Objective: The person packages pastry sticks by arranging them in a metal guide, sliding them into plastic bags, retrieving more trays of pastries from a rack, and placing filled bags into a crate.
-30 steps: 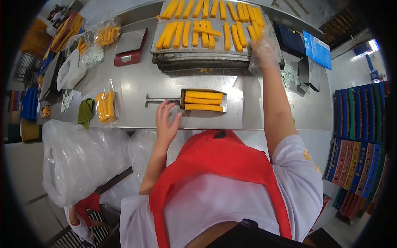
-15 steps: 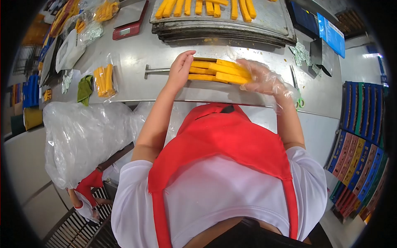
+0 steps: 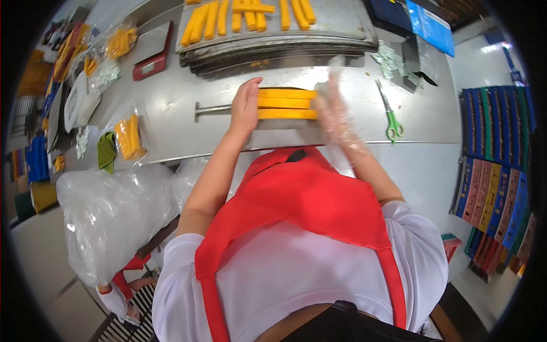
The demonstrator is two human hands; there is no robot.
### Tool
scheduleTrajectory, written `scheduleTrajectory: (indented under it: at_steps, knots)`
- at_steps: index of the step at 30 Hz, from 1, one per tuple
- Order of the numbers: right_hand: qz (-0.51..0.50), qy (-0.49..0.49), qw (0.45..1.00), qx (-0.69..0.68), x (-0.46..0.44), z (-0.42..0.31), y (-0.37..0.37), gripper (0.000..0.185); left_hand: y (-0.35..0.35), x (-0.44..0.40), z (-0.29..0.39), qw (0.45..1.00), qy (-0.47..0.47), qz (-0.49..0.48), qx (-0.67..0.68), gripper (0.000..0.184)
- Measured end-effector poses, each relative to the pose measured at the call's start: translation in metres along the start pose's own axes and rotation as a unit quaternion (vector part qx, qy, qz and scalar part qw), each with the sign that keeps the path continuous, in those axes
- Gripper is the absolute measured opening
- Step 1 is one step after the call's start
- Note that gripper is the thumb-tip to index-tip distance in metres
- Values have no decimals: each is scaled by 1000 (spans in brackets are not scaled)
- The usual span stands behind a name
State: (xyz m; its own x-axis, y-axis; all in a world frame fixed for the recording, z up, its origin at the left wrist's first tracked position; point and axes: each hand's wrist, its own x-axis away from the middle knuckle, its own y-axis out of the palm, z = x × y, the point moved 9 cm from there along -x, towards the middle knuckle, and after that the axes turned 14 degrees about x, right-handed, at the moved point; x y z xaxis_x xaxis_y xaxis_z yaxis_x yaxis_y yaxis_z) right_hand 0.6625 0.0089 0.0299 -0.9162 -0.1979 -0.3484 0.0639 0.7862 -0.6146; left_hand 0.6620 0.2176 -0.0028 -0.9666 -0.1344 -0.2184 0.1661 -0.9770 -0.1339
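Observation:
Three rows of yellow food sticks (image 3: 288, 104) lie side by side between my hands, their ends roughly even. My bare left hand (image 3: 246, 105) stands flat at their left end, fingers stretched out. Against the right end is my right hand (image 3: 336, 111) in a clear plastic glove; its fingers look extended, though motion blurs them. From behind my left hand a metal rod with a crossbar (image 3: 213, 108) sticks out to the left. What the sticks rest in is mostly hidden.
Stacked metal trays (image 3: 279, 48) with more sticks stand at the back. Green-handled scissors (image 3: 390, 114) lie right. Bagged sticks (image 3: 130, 137), a green cloth (image 3: 106, 152) and a red scale (image 3: 152, 64) are left. A large clear plastic bag (image 3: 114, 216) hangs off the table edge near another person.
My right hand has gone from gripping the upper sticks to lying flat at their right end. The sticks now sit straighter and more even. The whole view has shifted slightly.

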Motion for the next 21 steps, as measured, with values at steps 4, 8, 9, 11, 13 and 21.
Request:
scheduleTrajectory:
  at_steps: [4,8,9,11,13,21]
  knots:
    - [-73,-59,976,199,10,-3,16,68,8,0,8,1000,3,-13,2,36]
    - [62,162,975,139,-36,98,-99,38,-23,4,20,996,79,39,-31,35]
    - [36,192,956,218,-51,135,-124,32,-34,9,22,996,71,49,-35,35]
    - [10,207,918,339,-61,173,-153,33,-60,23,32,991,70,90,-65,35]
    - [-63,177,897,401,-72,222,-141,36,-78,37,28,988,55,126,-70,29]
    - [-209,287,829,433,-78,232,-120,42,-101,111,12,966,-47,217,-134,20]
